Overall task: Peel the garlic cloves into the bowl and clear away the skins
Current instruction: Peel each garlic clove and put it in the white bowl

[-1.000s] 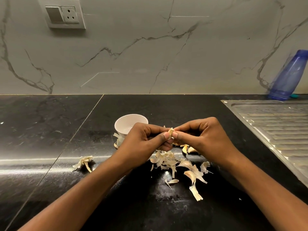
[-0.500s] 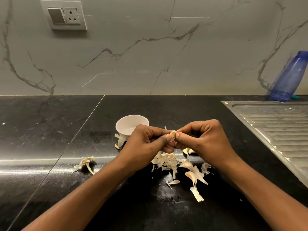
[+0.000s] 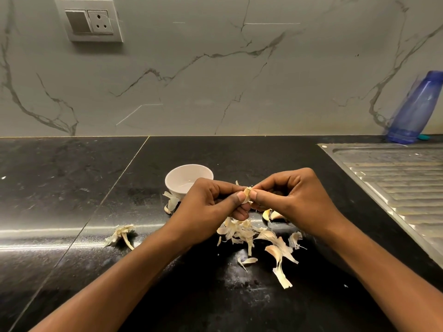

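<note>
Garlic clove [image 3: 247, 194] is mid-peel, fingers [image 3: 236, 198] of left hand [image 3: 211, 207] & right hand [image 3: 294, 200] clamped on it. Next: small tug, strip it.

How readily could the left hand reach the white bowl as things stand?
Probably yes: the white bowl stands just behind the left hand, mouth open, nothing between them. But its fingers pinch the garlic clove together with the right hand.
</note>
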`<state>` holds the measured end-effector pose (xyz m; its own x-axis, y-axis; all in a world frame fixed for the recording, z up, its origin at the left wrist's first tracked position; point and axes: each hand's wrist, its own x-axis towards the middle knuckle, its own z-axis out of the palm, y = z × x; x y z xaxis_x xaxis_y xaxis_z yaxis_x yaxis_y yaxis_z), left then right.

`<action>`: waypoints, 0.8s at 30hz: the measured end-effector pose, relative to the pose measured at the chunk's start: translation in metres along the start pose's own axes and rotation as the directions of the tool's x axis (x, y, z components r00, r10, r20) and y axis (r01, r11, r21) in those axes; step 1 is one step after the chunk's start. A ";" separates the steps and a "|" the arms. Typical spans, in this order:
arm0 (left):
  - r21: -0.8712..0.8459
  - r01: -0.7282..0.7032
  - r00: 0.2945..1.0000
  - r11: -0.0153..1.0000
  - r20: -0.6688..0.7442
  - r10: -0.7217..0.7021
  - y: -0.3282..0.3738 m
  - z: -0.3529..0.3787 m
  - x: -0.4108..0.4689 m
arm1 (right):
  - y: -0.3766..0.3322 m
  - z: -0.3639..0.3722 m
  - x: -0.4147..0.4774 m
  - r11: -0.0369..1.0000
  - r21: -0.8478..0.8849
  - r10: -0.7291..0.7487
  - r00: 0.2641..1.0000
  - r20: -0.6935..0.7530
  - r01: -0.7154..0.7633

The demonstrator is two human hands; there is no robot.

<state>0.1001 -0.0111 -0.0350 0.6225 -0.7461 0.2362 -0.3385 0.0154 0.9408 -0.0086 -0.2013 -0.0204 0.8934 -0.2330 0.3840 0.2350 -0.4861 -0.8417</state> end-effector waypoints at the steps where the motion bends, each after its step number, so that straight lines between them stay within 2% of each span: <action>1: 0.011 -0.016 1.000 1.000 0.005 0.016 0.000 0.000 -0.001 | 0.000 0.000 0.000 1.000 -0.003 -0.001 1.000 0.001 0.001; 9: 0.007 -0.037 0.999 0.999 -0.004 0.037 -0.001 0.002 0.000 | 0.001 0.004 -0.002 0.999 -0.014 -0.032 0.998 -0.060 0.031; 15: 0.033 -0.031 0.999 0.999 -0.008 0.031 0.000 -0.001 0.000 | 0.003 0.001 -0.001 1.000 -0.010 -0.005 1.000 -0.014 0.004; 20: 0.040 -0.034 0.999 0.999 -0.001 0.034 -0.002 0.001 0.000 | 0.002 0.000 -0.002 0.997 -0.078 -0.028 1.000 0.006 0.029; 24: 0.039 -0.034 0.999 0.999 -0.014 0.035 -0.002 0.003 -0.001 | 0.003 0.005 -0.005 0.991 -0.107 -0.082 0.995 -0.051 0.076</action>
<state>0.0981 -0.0130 -0.0383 0.6200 -0.7359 0.2719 -0.3867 0.0148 0.9221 -0.0100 -0.1972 -0.0268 0.8504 -0.2352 0.4707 0.2601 -0.5897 -0.7646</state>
